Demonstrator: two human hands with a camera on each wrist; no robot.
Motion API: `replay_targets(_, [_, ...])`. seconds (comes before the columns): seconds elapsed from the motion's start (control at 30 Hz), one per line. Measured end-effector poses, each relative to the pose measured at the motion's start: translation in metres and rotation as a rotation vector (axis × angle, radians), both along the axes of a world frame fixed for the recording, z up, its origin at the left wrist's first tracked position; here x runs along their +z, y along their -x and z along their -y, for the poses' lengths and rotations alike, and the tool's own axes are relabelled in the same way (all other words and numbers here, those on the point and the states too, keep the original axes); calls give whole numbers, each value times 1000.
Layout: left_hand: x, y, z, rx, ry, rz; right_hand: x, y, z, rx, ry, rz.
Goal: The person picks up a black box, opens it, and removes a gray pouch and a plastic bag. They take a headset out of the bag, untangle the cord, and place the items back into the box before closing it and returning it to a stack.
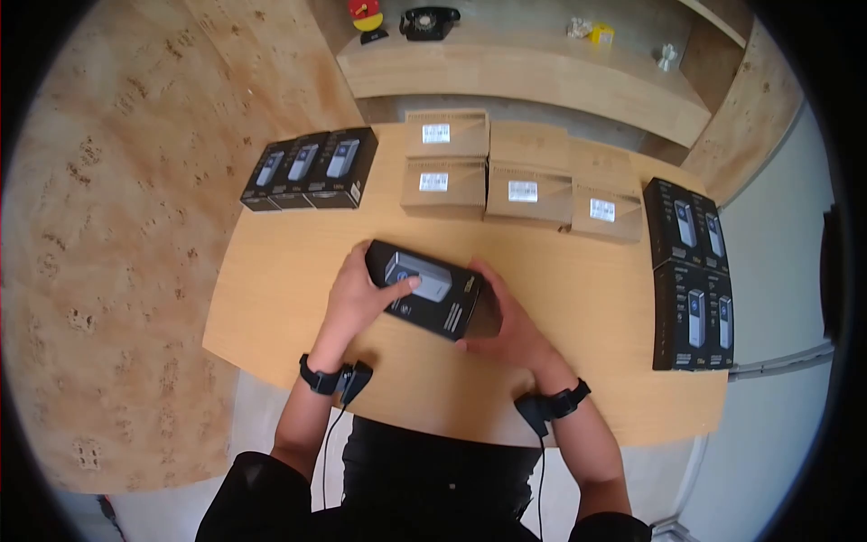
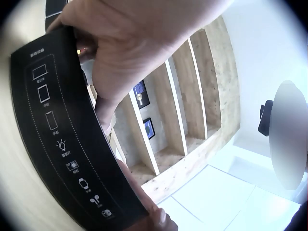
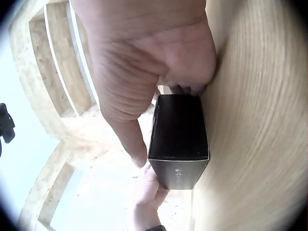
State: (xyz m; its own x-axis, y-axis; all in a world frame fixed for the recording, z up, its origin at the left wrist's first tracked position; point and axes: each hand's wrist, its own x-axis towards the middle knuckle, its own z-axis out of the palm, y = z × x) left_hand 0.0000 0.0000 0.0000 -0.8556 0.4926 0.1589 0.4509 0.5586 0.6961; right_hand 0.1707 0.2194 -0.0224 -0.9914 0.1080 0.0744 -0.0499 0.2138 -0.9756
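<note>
A black retail box [image 1: 442,312] printed with a silver device lies slanted near the middle of the table, picture side up. My left hand [image 1: 355,291] grips its left end, thumb over the printed top and fingers at the far edge. Around the right end curls my right hand [image 1: 513,323], its thumb by the near corner and its fingers along the far side. White icons run down one long side of the box [image 2: 72,130] in the left wrist view. In the right wrist view, the box [image 3: 178,130] sits close against the wooden tabletop under the palm.
Three similar black boxes [image 1: 307,170] stand in a row at the back left. Several brown cardboard boxes [image 1: 531,172] with white labels are grouped at the back. More black boxes [image 1: 694,271] line the right edge. Behind the table, a shelf [image 1: 524,77] bears a black telephone [image 1: 430,23].
</note>
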Motion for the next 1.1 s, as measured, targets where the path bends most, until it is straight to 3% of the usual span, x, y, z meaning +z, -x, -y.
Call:
replay_targets(0.07, [7,-2,-4,31,-84,214,3,-4,2,-25,-97,6])
replay_targets(0.17, [-8,3,-2,18,-110,75,-3,-3,7,-52,-204,-46])
replay_targets(0.67, [-8,5,-1,85,-111,108,-9,-1,-1,-123,-306,-111])
replay_targets(0.8, [-8,-1,-2,110,8,66,-6,0,2,-131,-292,-103])
replay_targets(0.9, [-25,-16,-20,173,402,-810,-9,-1,8,-150,-306,-97])
replay_targets(1.0, [-28,-14,-40,-360,260,-531,-7,1,8,-160,-321,-90])
replay_targets(1.1, [-27,-20,-53,-374,305,-595,-9,0,7,-151,-316,-105])
